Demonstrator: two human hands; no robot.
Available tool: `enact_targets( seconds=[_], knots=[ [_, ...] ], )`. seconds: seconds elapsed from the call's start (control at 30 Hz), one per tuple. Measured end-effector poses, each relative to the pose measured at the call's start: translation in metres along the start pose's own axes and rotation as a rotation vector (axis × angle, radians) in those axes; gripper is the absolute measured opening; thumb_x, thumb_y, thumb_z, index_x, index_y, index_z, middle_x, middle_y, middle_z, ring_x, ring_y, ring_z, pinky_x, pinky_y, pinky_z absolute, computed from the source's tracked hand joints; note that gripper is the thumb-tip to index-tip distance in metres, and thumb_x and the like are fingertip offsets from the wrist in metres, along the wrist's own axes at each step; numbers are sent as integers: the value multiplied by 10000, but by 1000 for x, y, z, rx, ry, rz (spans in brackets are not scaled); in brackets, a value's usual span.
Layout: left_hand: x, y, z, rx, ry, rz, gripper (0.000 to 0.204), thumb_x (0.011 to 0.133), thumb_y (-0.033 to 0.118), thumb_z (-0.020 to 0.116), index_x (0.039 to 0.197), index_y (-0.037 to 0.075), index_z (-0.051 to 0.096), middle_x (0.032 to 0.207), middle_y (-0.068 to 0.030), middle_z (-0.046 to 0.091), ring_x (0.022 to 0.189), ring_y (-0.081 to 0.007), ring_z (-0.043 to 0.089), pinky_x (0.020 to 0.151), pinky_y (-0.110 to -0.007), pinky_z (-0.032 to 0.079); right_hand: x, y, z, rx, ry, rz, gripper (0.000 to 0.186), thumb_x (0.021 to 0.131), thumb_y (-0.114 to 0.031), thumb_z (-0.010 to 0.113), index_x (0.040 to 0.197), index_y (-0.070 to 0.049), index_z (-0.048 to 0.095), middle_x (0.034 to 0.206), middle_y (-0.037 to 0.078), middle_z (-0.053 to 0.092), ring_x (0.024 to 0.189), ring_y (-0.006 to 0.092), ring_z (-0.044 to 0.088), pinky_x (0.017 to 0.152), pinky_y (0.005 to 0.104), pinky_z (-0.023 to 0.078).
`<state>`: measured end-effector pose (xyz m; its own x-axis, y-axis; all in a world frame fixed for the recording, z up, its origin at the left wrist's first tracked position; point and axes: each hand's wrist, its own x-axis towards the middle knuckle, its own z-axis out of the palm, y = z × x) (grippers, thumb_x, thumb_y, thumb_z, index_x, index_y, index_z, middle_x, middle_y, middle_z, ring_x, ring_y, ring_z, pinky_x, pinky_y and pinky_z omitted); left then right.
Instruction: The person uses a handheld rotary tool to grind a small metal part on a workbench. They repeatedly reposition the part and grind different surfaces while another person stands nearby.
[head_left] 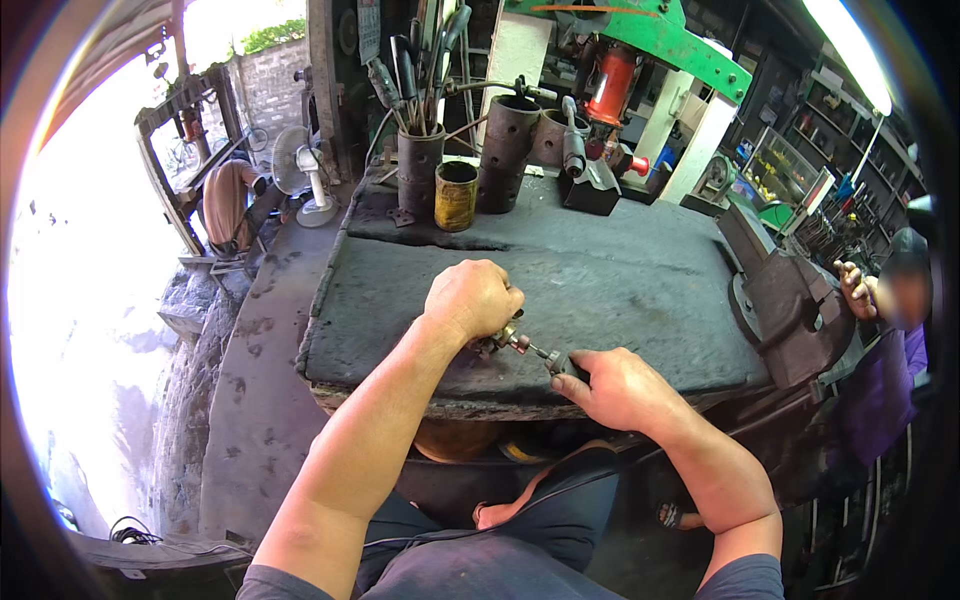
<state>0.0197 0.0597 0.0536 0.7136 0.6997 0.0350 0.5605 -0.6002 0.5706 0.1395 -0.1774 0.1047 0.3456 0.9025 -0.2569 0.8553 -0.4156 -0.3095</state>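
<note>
Over the near edge of the dark workbench, my left hand is closed in a fist around a small metal fitting. A brass-coloured part of the fitting sticks out below the fist; the rest is hidden. A thin metal rod runs from it toward my right hand. My right hand is closed on the dark grey piece at the rod's other end, thumb and fingers wrapped round it. What kind of tool that piece is, I cannot tell.
A dark pipe holder with several tools, a yellow can and a perforated tube stand at the back. A bench vise sits at the right, with another person beyond it. A green press rises behind.
</note>
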Motion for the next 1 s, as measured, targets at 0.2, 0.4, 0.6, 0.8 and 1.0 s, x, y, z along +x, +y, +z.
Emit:
enact_targets(
  seconds=[0.2, 0.4, 0.6, 0.8, 1.0],
  knots=[
    [8, 1, 1, 44, -25, 2, 402, 961, 381, 726, 1124, 90, 951, 1120, -231, 893, 1114, -445, 856, 1077, -524, 664, -2, 1, -1, -26, 25, -51, 523, 1150, -528, 741, 1236, -20, 826, 1027, 301, 846, 1063, 551, 813, 949, 636, 638],
    [11, 5, 0, 60, -43, -12, 404, 955, 382, 731, 1136, 98, 953, 1144, -243, 891, 1139, -445, 856, 1088, -523, 661, 2, 5, 4, -3, 9, -35, 535, 1145, -539, 740, 1231, -18, 824, 1023, 308, 845, 1053, 548, 817, 943, 637, 638],
    [11, 3, 0, 93, -49, -23, 407, 947, 395, 731, 1150, 121, 953, 1165, -248, 888, 1153, -456, 853, 1092, -536, 661, 3, 9, 6, -24, 36, -60, 563, 1154, -557, 721, 1264, -13, 815, 1089, 313, 854, 1107, 548, 815, 984, 650, 639],
    [17, 0, 6, 137, -22, 32, 430, 920, 383, 708, 1078, 60, 942, 1154, -268, 882, 1149, -469, 849, 1062, -561, 655, 5, 15, 9, 0, -34, -35, 581, 1148, -570, 715, 1247, -14, 846, 1187, 332, 851, 1187, 541, 817, 1045, 638, 655],
    [14, -1, 9, 77, 71, 35, 376, 889, 323, 747, 1060, 58, 952, 1079, -286, 874, 1072, -472, 858, 1028, -538, 670, 1, 20, 13, 31, 57, -100, 555, 1119, -558, 741, 1194, -21, 861, 1148, 326, 849, 1143, 547, 816, 1025, 635, 654]
  ],
)
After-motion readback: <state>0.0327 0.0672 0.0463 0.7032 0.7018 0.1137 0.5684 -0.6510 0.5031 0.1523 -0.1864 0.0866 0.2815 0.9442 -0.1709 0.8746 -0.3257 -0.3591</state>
